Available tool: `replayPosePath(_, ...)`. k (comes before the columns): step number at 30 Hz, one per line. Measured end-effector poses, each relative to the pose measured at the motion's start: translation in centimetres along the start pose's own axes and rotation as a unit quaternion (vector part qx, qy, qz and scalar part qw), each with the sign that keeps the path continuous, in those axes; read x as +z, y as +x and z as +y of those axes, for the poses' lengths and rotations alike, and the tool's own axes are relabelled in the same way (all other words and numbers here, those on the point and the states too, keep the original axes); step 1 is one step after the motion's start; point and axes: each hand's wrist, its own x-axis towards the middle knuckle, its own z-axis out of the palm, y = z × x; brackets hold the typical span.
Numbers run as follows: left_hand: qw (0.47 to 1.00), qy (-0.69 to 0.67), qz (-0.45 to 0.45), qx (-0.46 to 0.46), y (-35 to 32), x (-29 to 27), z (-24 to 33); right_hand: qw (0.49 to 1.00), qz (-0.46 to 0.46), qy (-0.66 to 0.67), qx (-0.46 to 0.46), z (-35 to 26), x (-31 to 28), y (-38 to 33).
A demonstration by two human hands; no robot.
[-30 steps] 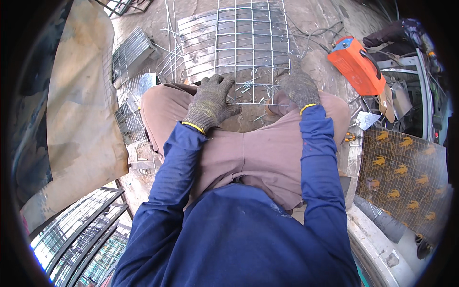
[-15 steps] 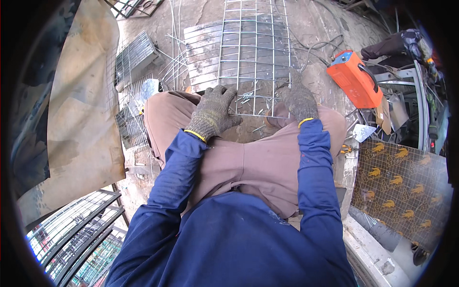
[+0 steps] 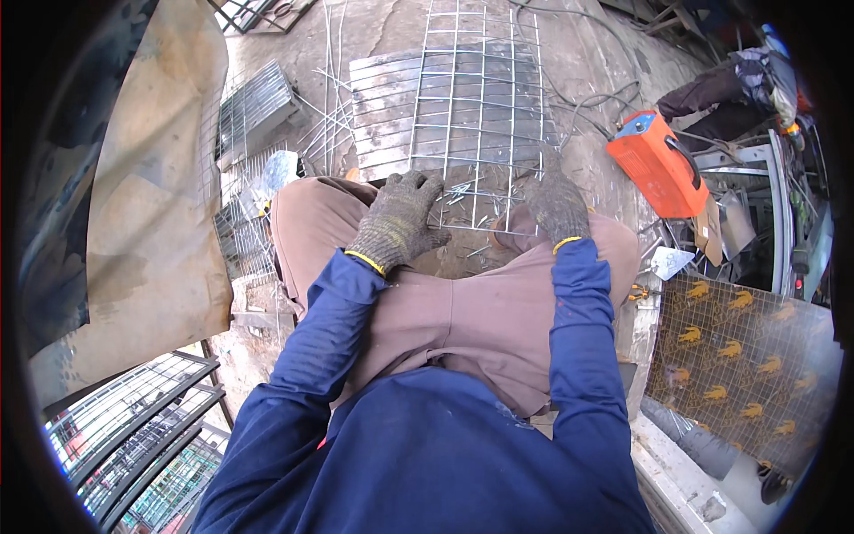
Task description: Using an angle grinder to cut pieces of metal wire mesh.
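I sit with brown-trousered knees apart, in blue sleeves and grey knit gloves. A rectangular wire mesh panel [image 3: 480, 107] lies on the ground ahead, over a grey metal plate [image 3: 382, 111]. My left hand [image 3: 398, 224] rests above my left knee, its fingers curled on the panel's near edge. Gripping the near right corner of the same panel is my right hand [image 3: 559, 206], just above my right knee. Short wire offcuts lie between my knees.
An orange welding machine [image 3: 654, 162] with cables stands at the right. Stacked mesh pieces [image 3: 253, 107] and loose rods [image 3: 331, 80] lie at the left, beside a tan sheet [image 3: 151, 222]. A patterned mesh panel [image 3: 747, 356] is at lower right, window grilles [image 3: 133, 436] at lower left. Another person [image 3: 725, 84] crouches at upper right.
The view has shifted so the mesh and my hands sit lower in the picture. Both hands stay on the panel's near edge, with the left fingers curled a little more.
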Motion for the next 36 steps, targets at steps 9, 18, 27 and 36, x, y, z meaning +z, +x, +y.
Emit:
replayPosePath(9,1.000,0.001,0.019,0.018,0.0,0.3,-0.3,0.999,-0.023,0.010,0.030,-0.5,-0.4,0.1)
replayPosePath(18,1.000,0.007,0.021,0.019,0.0,0.8,-0.5,1.000,-0.011,-0.021,0.015,0.0,0.0,0.3)
replayPosePath(27,1.000,0.009,0.011,0.016,0.2,0.5,-0.3,1.000,-0.005,-0.023,0.018,-0.3,-0.2,0.2)
replayPosePath(36,1.000,-0.006,0.015,0.020,-0.1,0.4,-0.5,1.000,-0.008,0.001,0.016,-0.8,-0.4,-0.2)
